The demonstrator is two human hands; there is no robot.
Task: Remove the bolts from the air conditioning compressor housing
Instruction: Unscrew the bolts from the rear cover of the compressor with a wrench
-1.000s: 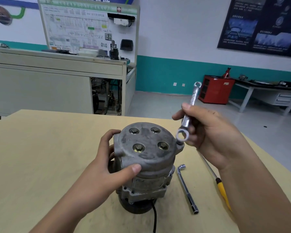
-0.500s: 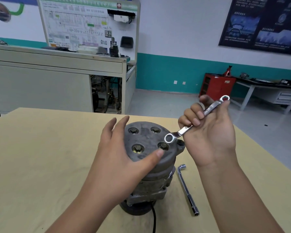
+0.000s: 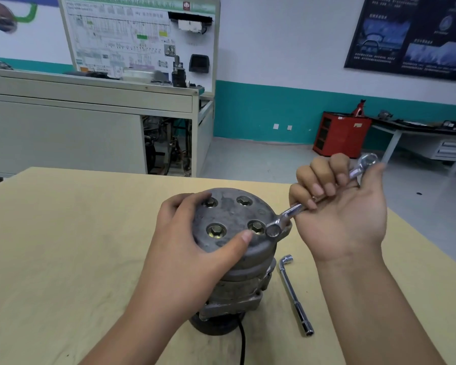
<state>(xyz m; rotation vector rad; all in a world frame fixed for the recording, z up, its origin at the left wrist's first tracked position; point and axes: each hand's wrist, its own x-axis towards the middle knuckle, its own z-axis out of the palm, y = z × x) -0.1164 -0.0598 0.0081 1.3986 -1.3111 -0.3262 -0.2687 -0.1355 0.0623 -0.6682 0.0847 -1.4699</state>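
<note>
Standing upright: grey compressor housing (image 3: 232, 217), four bolts (image 3: 216, 231) seated.

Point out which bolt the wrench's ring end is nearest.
The front-right bolt, just left of the wrench ring; the other three sit farther away.

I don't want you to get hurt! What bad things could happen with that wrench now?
1. The wrench has its ring beside the near right bolt, not over it. Turned half-seated, it could slip and round the head.
2. The thumb of the left hand lies right next to that bolt, so a slip might knock it.
3. The compressor stands on end, held only by the left hand; a hard pull from the right hand could tip it.
</note>
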